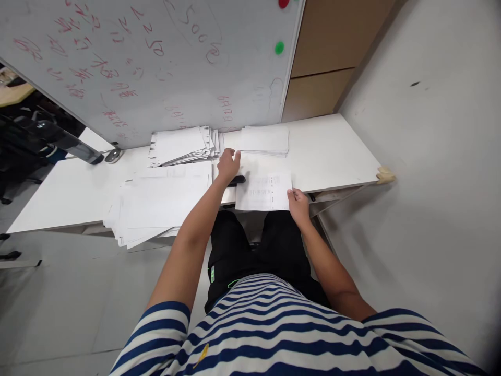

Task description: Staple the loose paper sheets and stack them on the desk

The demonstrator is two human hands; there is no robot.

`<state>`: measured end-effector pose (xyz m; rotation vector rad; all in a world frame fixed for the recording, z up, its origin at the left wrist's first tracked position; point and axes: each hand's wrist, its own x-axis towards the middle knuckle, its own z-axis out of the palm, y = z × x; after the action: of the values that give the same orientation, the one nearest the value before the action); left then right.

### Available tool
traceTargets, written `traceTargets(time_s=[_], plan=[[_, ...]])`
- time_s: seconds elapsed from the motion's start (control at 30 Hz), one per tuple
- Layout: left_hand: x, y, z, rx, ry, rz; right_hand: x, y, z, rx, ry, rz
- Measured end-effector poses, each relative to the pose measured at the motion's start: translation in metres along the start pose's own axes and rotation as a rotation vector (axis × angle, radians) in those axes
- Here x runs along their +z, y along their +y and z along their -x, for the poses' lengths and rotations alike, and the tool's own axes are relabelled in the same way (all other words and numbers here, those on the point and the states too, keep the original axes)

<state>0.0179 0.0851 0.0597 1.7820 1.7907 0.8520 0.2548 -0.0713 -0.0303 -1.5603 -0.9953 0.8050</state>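
My right hand [299, 207] grips the right edge of a printed paper sheet [263, 192], with the thumb on top. The sheet reaches over the table's front edge above my lap. My left hand [229, 165] is just behind a long black object [237, 180], which looks like a stapler and is partly hidden by my wrist. Its thumb and fingers are slightly apart, with nothing visible between them. Beyond it lie a neat stack of white papers [264, 140] and, to the left, a fanned stack of papers [178, 145]. A larger paper pile [164, 201] lies left of my forearm.
The white table [329, 149] ends on the right at a corner with a tan wrap [385, 175]. A whiteboard [188, 68] with red writing stands behind it. A dark bottle [64, 141] leans at the left. Some pile sheets overhang the front edge.
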Motion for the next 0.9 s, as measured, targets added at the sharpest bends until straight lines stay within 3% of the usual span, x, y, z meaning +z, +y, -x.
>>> traceTargets(time_s=[0.13, 0.33, 0.67, 0.8, 0.9], plan=[[0.026, 0.003, 0.008, 0.026, -0.025, -0.248, -0.01, -0.003, -0.025, -0.012, -0.09, 0.157], [0.047, -0.009, 0.009, 0.084, -0.006, -0.432, -0.019, 0.006, -0.031, 0.053, -0.163, 0.018], [0.048, -0.016, 0.004, 0.089, -0.011, -0.31, -0.017, 0.001, -0.034, 0.161, -0.196, -0.1], [0.043, -0.015, 0.005, 0.116, 0.079, -0.161, -0.012, 0.003, -0.035, 0.144, -0.193, -0.11], [0.031, -0.011, 0.008, 0.133, 0.225, 0.038, -0.006, 0.004, -0.029, 0.095, -0.111, -0.106]])
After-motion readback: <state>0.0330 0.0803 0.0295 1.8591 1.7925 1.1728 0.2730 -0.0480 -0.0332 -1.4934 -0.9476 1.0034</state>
